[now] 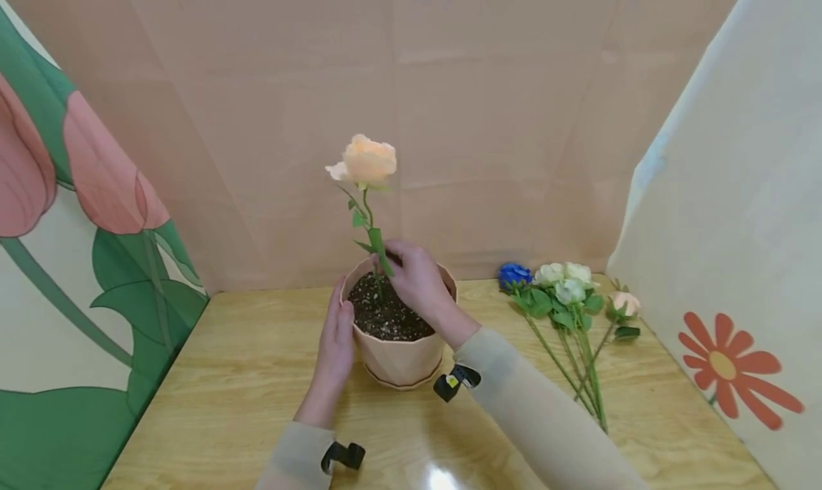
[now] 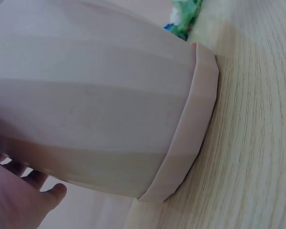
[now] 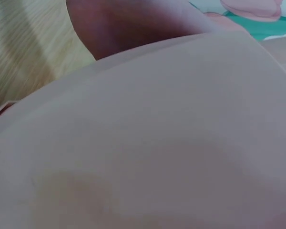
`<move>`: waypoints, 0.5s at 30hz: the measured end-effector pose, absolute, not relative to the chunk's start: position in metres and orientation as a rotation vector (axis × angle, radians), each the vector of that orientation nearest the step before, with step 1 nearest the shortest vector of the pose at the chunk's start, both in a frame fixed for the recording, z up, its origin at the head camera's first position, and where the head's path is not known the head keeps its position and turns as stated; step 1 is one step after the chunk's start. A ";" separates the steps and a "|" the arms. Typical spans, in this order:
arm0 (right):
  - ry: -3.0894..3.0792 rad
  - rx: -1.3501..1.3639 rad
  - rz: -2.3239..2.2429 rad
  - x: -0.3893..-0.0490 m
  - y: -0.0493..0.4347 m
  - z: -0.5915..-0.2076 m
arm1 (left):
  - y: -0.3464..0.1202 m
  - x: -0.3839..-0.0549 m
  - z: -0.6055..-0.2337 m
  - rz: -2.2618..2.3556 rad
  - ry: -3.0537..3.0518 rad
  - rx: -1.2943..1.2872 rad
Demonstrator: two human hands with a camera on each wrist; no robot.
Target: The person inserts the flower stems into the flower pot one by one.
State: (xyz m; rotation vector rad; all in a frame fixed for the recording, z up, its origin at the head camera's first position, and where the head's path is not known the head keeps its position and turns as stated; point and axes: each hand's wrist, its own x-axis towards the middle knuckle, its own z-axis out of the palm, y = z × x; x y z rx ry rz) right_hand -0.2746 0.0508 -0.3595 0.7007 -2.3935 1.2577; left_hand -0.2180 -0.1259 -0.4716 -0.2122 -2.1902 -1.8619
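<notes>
A peach rose (image 1: 369,160) with a small pale bud stands nearly upright in a pink faceted flowerpot (image 1: 399,361) filled with dark soil (image 1: 385,312). My right hand (image 1: 417,276) reaches over the pot and pinches the rose's lower stem just above the soil; some fingertips are hidden. Against the pot's left side rests my left hand (image 1: 335,333), fingers fairly straight along the wall near the rim. In the left wrist view the left hand (image 2: 16,198) touches the pot wall (image 2: 95,105). Pot wall (image 3: 148,133) fills most of the right wrist view, which hides the right fingers.
A saucer (image 1: 403,386) sits under the pot on the wooden table (image 1: 257,361). To the right lie a blue rose (image 1: 514,276), several white roses (image 1: 568,282) and a pale pink rose (image 1: 624,304), their stems pointing toward me. Printed cloth walls flank the table.
</notes>
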 end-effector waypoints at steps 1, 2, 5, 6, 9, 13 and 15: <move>-2.399 0.701 1.250 -0.275 0.051 -0.359 | -0.126 -0.218 -0.472 -1.861 -2.191 -0.209; -2.402 0.700 1.250 -0.276 0.050 -0.358 | -0.126 -0.218 -0.472 -1.859 -2.191 -0.208; -2.408 0.688 1.266 -0.277 0.050 -0.358 | -0.127 -0.218 -0.472 -1.853 -2.190 -0.204; -2.412 0.676 1.271 -0.277 0.050 -0.358 | -0.127 -0.218 -0.472 -1.851 -2.189 -0.204; -2.412 0.622 1.291 -0.277 0.051 -0.360 | -0.127 -0.218 -0.472 -1.849 -2.189 -0.197; -2.331 0.533 1.307 -0.275 0.054 -0.362 | -0.126 -0.217 -0.472 -1.855 -2.198 -0.184; -2.275 0.505 1.297 -0.274 0.055 -0.362 | -0.126 -0.216 -0.472 -1.857 -2.204 -0.176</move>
